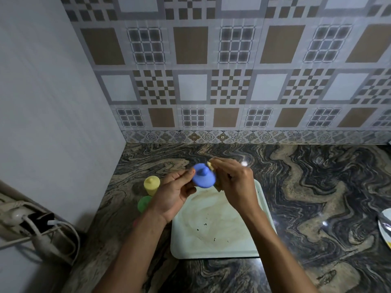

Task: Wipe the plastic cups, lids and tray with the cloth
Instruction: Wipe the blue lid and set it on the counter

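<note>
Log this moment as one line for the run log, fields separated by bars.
left hand: holds blue lid | right hand: cloth against lid | tray: stained, not wiped | yellow cup, green cup: on counter, left of tray

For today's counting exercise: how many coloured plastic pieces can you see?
3: a blue lid held above the tray, a yellow cup on the counter, a green piece beside it. The arm may hide more.

We are seeing a marbled table carrying a pale stained tray, with a yellow cup and a green cup standing just left of the tray.
</note>
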